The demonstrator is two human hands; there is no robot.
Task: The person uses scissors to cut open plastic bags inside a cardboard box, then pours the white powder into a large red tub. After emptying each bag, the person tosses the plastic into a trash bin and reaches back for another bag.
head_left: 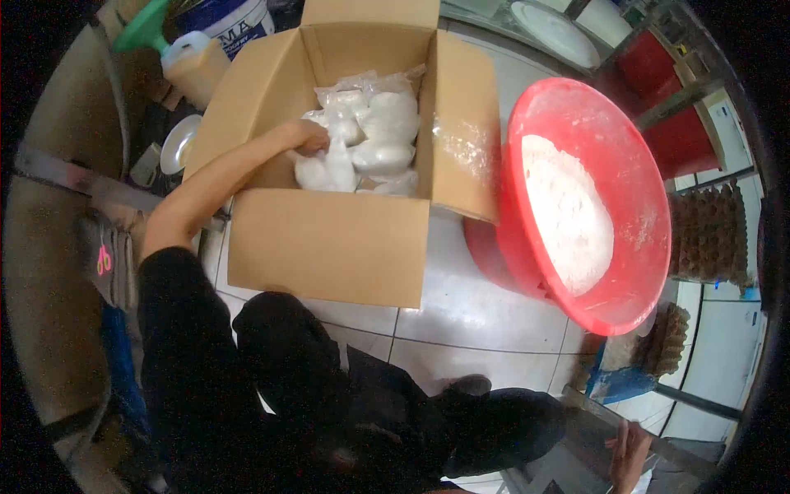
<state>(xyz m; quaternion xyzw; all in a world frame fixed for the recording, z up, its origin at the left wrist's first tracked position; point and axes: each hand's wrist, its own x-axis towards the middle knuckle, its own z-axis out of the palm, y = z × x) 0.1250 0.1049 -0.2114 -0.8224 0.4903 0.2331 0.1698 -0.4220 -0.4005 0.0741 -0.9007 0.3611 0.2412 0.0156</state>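
Observation:
An open cardboard box [329, 247] holds several clear plastic bags of white powder [387, 119]. My left hand [309, 137] reaches into the box from its left side, with fingers closed at the top of a white bag [327, 169] near the front left corner. At the lower right, my right hand [629, 451] is away from the box, beside a metal-edged surface, with its fingers apart and nothing visible in them. A large red basin [650, 214] with white powder [566, 216] in it stands tilted to the right of the box.
Behind the box at the left are a white and blue bucket [239, 20], a plastic jug [197, 66] and a green funnel-like object [141, 29]. Stacked egg trays [709, 235] stand at the right. White tiles [477, 288] cover the floor.

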